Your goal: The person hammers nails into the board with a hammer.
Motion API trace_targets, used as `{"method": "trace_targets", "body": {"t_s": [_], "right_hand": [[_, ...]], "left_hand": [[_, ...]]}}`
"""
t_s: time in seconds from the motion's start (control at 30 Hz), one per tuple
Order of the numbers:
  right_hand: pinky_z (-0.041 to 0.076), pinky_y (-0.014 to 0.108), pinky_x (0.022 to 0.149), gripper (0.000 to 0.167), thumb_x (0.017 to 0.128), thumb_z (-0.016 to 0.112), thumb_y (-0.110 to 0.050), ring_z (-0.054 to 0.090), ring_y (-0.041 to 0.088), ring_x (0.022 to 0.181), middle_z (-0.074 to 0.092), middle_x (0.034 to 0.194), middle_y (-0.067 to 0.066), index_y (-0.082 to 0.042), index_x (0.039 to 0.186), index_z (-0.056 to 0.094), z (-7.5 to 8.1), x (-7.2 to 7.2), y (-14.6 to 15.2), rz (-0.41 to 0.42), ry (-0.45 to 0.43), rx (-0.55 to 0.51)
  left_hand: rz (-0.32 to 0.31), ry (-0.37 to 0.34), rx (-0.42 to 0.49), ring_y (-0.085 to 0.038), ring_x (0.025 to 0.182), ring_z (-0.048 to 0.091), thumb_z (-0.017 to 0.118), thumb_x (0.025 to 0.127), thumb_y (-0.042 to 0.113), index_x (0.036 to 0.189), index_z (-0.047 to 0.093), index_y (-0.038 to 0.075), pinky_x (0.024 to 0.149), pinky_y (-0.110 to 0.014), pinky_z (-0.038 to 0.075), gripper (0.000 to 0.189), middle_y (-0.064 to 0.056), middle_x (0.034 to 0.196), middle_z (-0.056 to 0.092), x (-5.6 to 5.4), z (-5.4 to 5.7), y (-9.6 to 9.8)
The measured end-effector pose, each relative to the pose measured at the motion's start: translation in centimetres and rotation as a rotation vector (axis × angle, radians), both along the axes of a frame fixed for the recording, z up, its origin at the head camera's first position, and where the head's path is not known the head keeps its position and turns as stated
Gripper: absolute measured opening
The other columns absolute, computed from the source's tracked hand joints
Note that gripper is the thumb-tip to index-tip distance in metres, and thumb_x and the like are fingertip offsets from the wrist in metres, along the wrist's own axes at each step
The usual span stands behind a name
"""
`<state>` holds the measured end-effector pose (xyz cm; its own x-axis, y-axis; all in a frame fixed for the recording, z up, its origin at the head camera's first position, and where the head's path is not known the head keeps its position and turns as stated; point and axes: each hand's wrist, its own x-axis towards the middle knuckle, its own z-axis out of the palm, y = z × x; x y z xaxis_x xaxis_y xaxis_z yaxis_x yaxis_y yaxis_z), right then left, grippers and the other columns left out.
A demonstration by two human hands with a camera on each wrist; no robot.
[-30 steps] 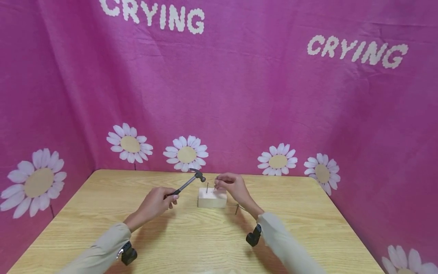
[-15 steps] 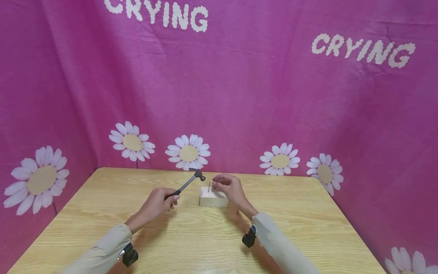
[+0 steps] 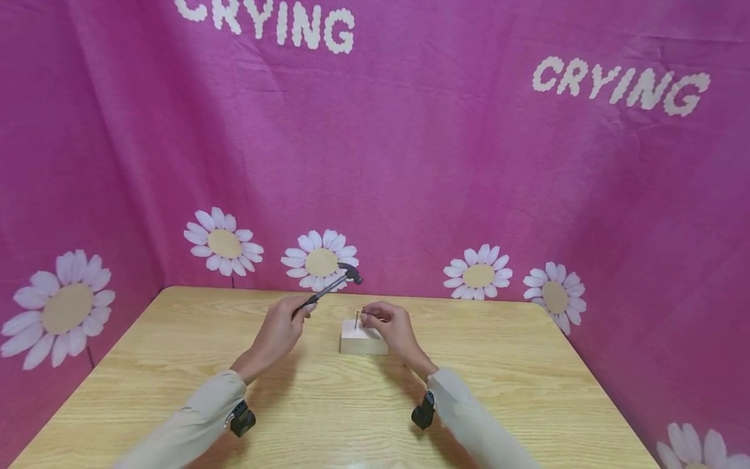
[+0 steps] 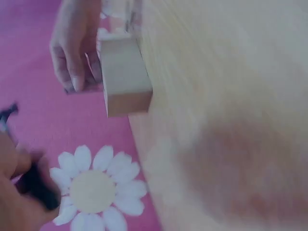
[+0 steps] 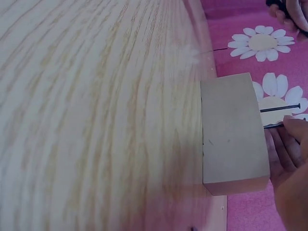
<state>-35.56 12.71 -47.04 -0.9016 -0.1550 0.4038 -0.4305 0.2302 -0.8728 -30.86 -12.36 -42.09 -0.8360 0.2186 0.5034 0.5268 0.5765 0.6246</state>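
Observation:
My left hand [image 3: 281,329] grips the black handle of a claw hammer [image 3: 329,287], raised up and left of a pale wooden block [image 3: 363,346] with its dark head above the block. One nail [image 5: 281,109] stands upright from the block's top. Close beside it, my right hand [image 3: 395,329] pinches a second nail [image 5: 273,126] between thumb and fingers, its lower end at the block's top face. Whether that tip has entered the wood, I cannot tell. The left wrist view is blurred, showing the right hand at the block.
The block sits on a wood-grain table [image 3: 328,417], toward its back edge. A pink cloth [image 3: 404,163] with white daisies and lettering hangs behind and at both sides. A small dark tip [image 5: 193,229] shows at the bottom of the right wrist view.
The left hand has lifted the hammer upward and slightly right. My right hand has shifted a little left with its nail, closer to the standing nail. The loose nails near the right wrist are now mostly covered.

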Motion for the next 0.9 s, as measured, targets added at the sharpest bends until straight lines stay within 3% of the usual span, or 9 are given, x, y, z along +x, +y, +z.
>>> {"method": "trace_targets", "body": {"t_s": [0.13, 0.27, 0.33, 0.43, 0.53, 0.7, 0.9], "right_hand": [[0.056, 0.018, 0.079, 0.015, 0.094, 0.073, 0.005, 0.076, 0.031, 0.088, 0.076, 0.102, 0.028, 0.011, 0.108, 0.074, -0.2, 0.0, -0.1, 0.001, -0.016, -0.039], [0.056, 0.017, 0.079, 0.015, 0.096, 0.073, 0.0, 0.074, 0.011, 0.086, 0.077, 0.105, 0.024, 0.008, 0.109, 0.075, -0.3, -0.1, -0.2, 0.012, -0.06, -0.047], [0.056, 0.017, 0.08, 0.016, 0.096, 0.074, -0.002, 0.072, 0.006, 0.085, 0.077, 0.105, 0.023, 0.006, 0.109, 0.075, -0.3, -0.3, -0.2, 0.014, -0.06, -0.055], [0.056, 0.018, 0.08, 0.014, 0.095, 0.074, -0.002, 0.071, 0.005, 0.085, 0.077, 0.104, 0.023, 0.006, 0.107, 0.075, -0.3, -0.3, -0.2, 0.012, -0.05, -0.062], [0.055, 0.017, 0.08, 0.013, 0.096, 0.073, -0.003, 0.071, 0.006, 0.086, 0.077, 0.103, 0.021, 0.005, 0.107, 0.075, -0.5, 0.0, -0.1, 0.001, -0.067, -0.052], [0.053, 0.016, 0.08, 0.013, 0.096, 0.074, -0.002, 0.074, 0.017, 0.091, 0.077, 0.104, 0.022, 0.005, 0.107, 0.075, -1.0, 0.5, 0.2, -0.006, -0.097, -0.05], [0.054, 0.018, 0.08, 0.013, 0.097, 0.074, -0.004, 0.071, 0.006, 0.086, 0.077, 0.103, 0.021, 0.004, 0.106, 0.075, -1.1, 0.4, 0.3, 0.005, -0.068, -0.043]], "left_hand": [[-0.047, 0.018, -0.109, -0.014, 0.07, 0.054, 0.063, 0.101, -0.003, 0.102, 0.074, -0.005, 0.063, -0.026, 0.047, 0.011, -0.008, 0.079, 0.065, -0.5, 0.1, 0.7], [-0.016, 0.052, -0.064, -0.014, 0.071, 0.053, 0.063, 0.101, -0.004, 0.1, 0.073, -0.003, 0.064, -0.029, 0.048, 0.01, -0.007, 0.079, 0.064, -0.5, 0.2, 0.9], [-0.007, 0.063, -0.09, -0.014, 0.07, 0.051, 0.063, 0.101, -0.005, 0.095, 0.071, -0.001, 0.063, -0.029, 0.046, 0.01, -0.007, 0.076, 0.06, -0.6, 0.2, 0.9], [-0.004, 0.06, -0.138, -0.013, 0.07, 0.05, 0.065, 0.099, -0.005, 0.094, 0.071, -0.001, 0.062, -0.027, 0.045, 0.009, -0.006, 0.075, 0.059, -0.6, 0.0, 0.7], [0.015, 0.076, -0.101, -0.014, 0.071, 0.052, 0.065, 0.099, -0.006, 0.098, 0.072, -0.003, 0.064, -0.029, 0.048, 0.008, -0.007, 0.078, 0.061, -0.4, -0.4, 0.7], [0.005, 0.034, -0.156, -0.013, 0.07, 0.05, 0.065, 0.1, -0.005, 0.094, 0.071, 0.0, 0.063, -0.028, 0.047, 0.01, -0.004, 0.075, 0.058, -0.1, -1.3, 1.0], [0.04, 0.134, -0.097, -0.015, 0.071, 0.055, 0.064, 0.099, -0.007, 0.099, 0.071, -0.002, 0.064, -0.033, 0.051, 0.009, -0.008, 0.077, 0.062, 0.3, -0.9, 1.6]]}}
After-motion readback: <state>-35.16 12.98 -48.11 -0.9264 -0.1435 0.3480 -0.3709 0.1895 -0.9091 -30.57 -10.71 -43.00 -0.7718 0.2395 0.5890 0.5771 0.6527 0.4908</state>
